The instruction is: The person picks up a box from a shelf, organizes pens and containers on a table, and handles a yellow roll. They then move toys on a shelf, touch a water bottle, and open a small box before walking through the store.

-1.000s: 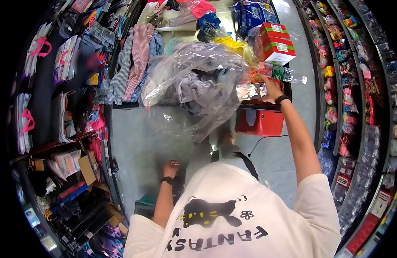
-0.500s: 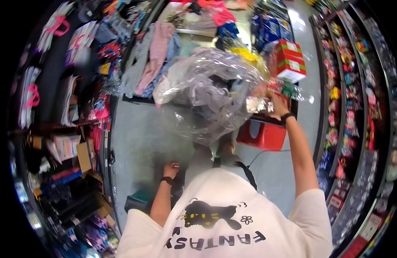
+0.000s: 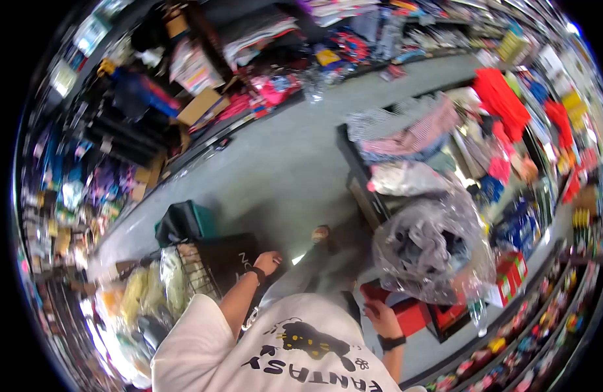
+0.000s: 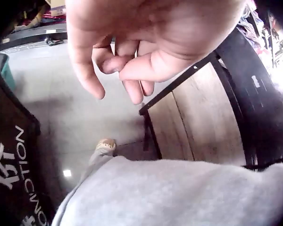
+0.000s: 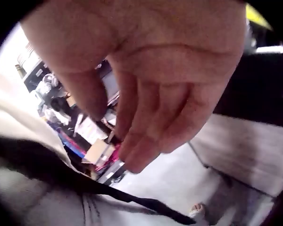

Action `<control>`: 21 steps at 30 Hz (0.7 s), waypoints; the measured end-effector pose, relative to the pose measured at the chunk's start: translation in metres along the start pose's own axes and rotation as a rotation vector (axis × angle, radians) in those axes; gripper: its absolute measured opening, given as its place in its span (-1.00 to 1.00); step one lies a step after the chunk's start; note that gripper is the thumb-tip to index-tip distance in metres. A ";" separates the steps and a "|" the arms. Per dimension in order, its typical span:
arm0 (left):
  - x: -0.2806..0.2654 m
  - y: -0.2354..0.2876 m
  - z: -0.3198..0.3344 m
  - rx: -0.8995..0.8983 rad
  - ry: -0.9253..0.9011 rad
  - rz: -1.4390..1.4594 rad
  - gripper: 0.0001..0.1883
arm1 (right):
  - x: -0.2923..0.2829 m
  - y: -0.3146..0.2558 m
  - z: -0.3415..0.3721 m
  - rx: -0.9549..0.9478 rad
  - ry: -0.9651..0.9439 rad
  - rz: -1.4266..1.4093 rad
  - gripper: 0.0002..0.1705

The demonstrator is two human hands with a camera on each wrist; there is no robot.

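My left hand (image 3: 268,262) hangs beside my body, close to a black container with white lettering (image 3: 233,261). Its fingers are loosely curled, and the left wrist view shows nothing in the palm. Low at my other side is my right hand (image 3: 382,319), overlapping a red box (image 3: 409,316) in the head view. In the right wrist view its fingers (image 5: 141,150) bend loosely around nothing. A large clear plastic bag (image 3: 389,261) with grey cloth inside lies on the table corner, beyond the right hand.
Folded checked garments (image 3: 412,137) and a white-and-red carton (image 3: 508,277) lie on the table. A clear bottle (image 3: 478,318) sticks out past its edge. On the floor at left stands a green bin (image 3: 200,220). Stocked shelves line both sides, with grey floor (image 3: 275,130) between.
The head view has swung left, putting the table at the right. My right hand has come away from the shiny packet near the bottle and dropped to my side. The left hand still hangs free.
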State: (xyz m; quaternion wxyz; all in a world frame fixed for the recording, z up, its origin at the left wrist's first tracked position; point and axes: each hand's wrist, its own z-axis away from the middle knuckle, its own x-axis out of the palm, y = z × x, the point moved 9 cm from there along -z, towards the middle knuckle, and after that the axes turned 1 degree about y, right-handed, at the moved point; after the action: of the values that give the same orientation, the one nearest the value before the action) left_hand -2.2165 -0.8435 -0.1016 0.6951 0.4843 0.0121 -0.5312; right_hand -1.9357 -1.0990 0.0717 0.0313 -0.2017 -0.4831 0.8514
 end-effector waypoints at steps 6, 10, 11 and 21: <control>-0.041 -0.062 0.022 -0.147 0.199 0.234 -0.71 | 0.089 -0.081 -0.146 -0.306 -0.111 0.218 -0.77; -0.064 -0.099 0.020 -0.255 0.209 0.028 -0.69 | 0.133 -0.168 -0.203 -0.456 -0.222 0.234 -0.78; -0.071 -0.105 0.019 -0.307 0.217 0.000 -0.69 | 0.144 -0.179 -0.216 -0.472 -0.234 0.292 -0.78; -0.092 -0.167 -0.033 -0.481 0.256 -0.018 -0.71 | 0.201 -0.192 -0.316 -0.529 -0.422 0.713 -0.80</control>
State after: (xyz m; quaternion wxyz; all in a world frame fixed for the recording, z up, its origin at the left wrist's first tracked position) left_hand -2.3655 -0.7484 -0.1805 0.7783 0.3684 0.2299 -0.4535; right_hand -2.0292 -0.6912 0.0269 -0.4131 -0.1788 -0.5794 0.6794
